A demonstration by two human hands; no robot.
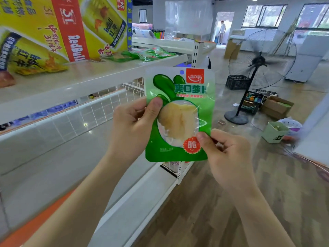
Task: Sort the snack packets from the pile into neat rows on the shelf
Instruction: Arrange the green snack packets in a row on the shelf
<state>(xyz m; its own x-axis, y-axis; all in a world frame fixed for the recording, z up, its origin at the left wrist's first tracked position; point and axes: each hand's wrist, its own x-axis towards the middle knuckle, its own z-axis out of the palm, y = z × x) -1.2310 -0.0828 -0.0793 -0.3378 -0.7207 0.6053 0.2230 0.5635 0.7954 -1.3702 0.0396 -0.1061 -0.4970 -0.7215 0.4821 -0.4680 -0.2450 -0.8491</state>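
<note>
I hold a green snack packet (179, 113) upright in front of me, its printed face toward the camera, with a clear window showing pale yellow slices. My left hand (133, 125) pinches its left edge, thumb on the front. My right hand (226, 154) pinches its lower right corner. Further back on the white upper shelf (74, 77) lie several green packets (142, 54) in a loose pile. Yellow packets (46, 68) lie at the shelf's left end.
Large yellow and red drink cartons (53, 27) stand on the upper shelf. A lower white shelf (53, 154) with a wire rail lies below. On the floor to the right are a standing fan (256, 72), black crates, a cardboard box and a green bin (275, 131).
</note>
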